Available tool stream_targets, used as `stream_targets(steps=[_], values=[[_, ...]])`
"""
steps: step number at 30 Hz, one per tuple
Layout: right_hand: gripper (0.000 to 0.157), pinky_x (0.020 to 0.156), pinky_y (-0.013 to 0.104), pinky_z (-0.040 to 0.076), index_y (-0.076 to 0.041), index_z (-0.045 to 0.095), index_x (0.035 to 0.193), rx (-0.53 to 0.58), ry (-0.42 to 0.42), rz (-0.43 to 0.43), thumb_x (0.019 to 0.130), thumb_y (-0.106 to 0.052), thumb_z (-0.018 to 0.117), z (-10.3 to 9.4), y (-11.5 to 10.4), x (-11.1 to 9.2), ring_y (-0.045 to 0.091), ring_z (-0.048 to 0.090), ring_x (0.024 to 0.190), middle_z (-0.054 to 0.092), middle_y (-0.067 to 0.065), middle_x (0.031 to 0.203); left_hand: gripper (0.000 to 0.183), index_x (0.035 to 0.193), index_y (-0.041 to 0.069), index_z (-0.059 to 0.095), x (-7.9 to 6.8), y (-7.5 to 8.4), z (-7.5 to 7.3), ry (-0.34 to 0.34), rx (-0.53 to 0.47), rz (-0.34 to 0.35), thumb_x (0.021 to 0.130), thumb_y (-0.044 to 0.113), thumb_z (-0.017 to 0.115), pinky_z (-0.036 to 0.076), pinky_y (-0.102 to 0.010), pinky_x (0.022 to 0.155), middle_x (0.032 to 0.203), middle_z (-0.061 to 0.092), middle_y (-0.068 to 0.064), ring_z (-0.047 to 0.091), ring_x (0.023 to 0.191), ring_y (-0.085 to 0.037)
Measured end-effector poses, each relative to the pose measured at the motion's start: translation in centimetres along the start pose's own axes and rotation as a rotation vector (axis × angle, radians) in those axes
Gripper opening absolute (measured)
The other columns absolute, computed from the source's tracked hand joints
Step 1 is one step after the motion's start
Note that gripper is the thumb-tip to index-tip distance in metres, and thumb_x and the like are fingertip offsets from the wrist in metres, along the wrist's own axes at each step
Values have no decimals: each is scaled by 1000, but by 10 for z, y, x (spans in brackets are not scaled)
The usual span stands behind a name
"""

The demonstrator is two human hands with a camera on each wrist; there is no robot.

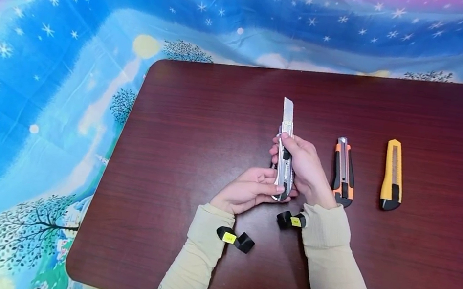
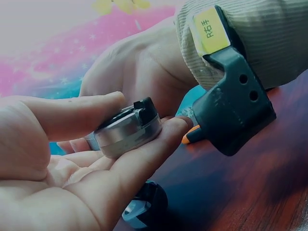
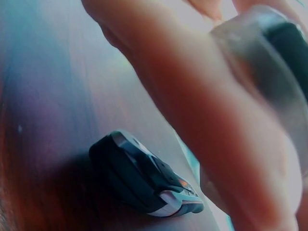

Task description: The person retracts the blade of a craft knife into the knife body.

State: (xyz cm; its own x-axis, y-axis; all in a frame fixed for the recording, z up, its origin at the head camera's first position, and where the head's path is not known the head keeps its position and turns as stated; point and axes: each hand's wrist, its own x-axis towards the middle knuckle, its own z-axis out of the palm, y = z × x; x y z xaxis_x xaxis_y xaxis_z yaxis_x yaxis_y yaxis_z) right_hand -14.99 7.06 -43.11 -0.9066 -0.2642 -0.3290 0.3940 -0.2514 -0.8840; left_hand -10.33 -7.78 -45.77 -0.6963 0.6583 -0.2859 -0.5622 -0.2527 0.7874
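Both hands hold a silver snap-off utility knife above the table, its wide blade extended and pointing away from me. The left hand grips the butt end, thumb on top and fingers underneath. Higher up, the right hand holds the body, its thumb lying along the front part near the blade. In the left wrist view the knife's rounded metal end sits between thumb and fingers. Beneath the hands, a black and silver cutter lies on the table, mostly hidden in the head view.
To the right of the hands lie an orange and black utility knife and, farther right, a yellow cutter with a black end. The dark red wooden table has rounded corners at left. A patterned blue cloth hangs behind it.
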Motion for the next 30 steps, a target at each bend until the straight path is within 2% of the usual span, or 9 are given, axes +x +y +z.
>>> stream_targets(steps=[3,6,8,14,19,24,30], values=[[24,64,21,54,-5,56,102,-3,-6,1,103,-26,45,0,0,0,9,61,64,65,-4,73,41,135,-16,39,0,0,0,3,-4,0,95,-10,44,49,-37,102,133,41,-44,63,110,-26],[24,64,22,54,-4,56,102,2,-12,2,103,-26,45,-1,0,0,10,61,64,65,-3,73,41,135,-16,39,0,0,-1,6,-6,-4,95,-10,44,49,-37,102,134,42,-44,54,122,-39],[24,64,22,54,-4,56,103,4,-15,2,103,-25,45,-1,1,0,10,61,64,66,-3,74,41,135,-17,39,0,0,-1,7,-8,-6,95,-10,44,49,-38,103,134,41,-44,51,124,-42],[21,62,22,54,-5,55,105,2,-30,-5,103,-23,46,0,1,0,9,61,65,67,-3,76,41,135,-18,38,0,1,-1,12,-24,-7,94,-10,43,48,-40,104,136,39,-45,65,106,-24],[20,64,23,54,-5,56,107,-23,-51,-16,103,-22,46,-1,0,-1,9,62,67,68,-3,80,43,135,-19,37,-1,2,-1,4,-35,6,93,-12,43,48,-42,104,136,38,-46,65,106,-25],[20,63,23,54,-4,56,108,-8,-74,-18,103,-21,46,-3,-1,-2,10,62,67,70,-2,82,42,135,-19,37,-1,1,-2,-15,-46,16,93,-12,43,48,-41,103,135,37,-46,67,102,-19],[19,63,23,56,-5,56,112,3,-93,-4,102,-20,47,-3,-2,-3,10,63,68,71,-1,86,42,136,-18,38,-1,2,-3,-22,-52,18,95,-11,43,48,-42,103,133,40,-45,66,106,-21]])
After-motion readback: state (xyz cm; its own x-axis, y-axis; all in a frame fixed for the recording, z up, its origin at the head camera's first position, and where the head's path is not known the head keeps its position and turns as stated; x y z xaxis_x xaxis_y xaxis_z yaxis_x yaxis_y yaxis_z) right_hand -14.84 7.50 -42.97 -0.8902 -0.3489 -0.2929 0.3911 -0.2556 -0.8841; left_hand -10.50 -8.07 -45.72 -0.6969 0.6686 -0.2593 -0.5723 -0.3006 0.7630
